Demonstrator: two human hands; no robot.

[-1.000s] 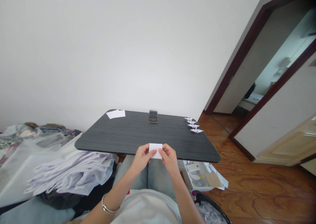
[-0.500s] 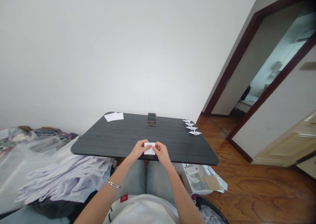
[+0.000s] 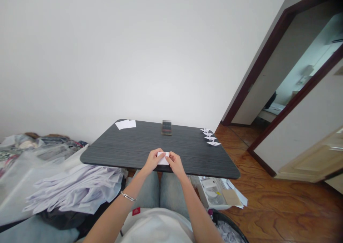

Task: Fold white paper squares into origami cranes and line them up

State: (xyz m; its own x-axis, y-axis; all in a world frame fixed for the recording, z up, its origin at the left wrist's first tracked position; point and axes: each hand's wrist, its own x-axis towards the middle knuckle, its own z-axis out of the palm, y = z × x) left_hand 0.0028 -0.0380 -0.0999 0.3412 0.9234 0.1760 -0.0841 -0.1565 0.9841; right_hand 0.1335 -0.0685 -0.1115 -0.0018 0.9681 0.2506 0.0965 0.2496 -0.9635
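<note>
1. Head view is showing both hands meeting at the near edge of the dark wood-grain surface (image 3: 120, 148), just above the person's lap.
2. Left hand (image 3: 152, 161) and right hand (image 3: 176, 163) are pinching a small white paper (image 3: 163, 158) between them. Each grip is closing on one side of it, thumbs on top and fingers curling underneath, so only a narrow strip of the paper is showing.
3. That paper is sitting low over the near edge. Whether it is resting on the surface or hovering just above it is too small to tell.
4. It is looking very light, thin and easily creased. It is probably bending under any squeeze and sliding between smooth fingers, so a gentle fingertip hold at its edges or corners seems to suit it better than a full-hand grasp.
5. A phone (image 3: 166, 127) is lying at the middle of the far edge. Loose white sheets (image 3: 125, 124) are lying at the far-left corner, and a row of folded paper figures (image 3: 210, 137) is lining the far-right edge. All are well apart from the hands.
6. A bracelet (image 3: 128, 196) is circling the left wrist. A heap of pale cloth (image 3: 75, 186) is lying to the left, and an open box (image 3: 214, 193) is sitting on the wooden floor to the right.
</note>
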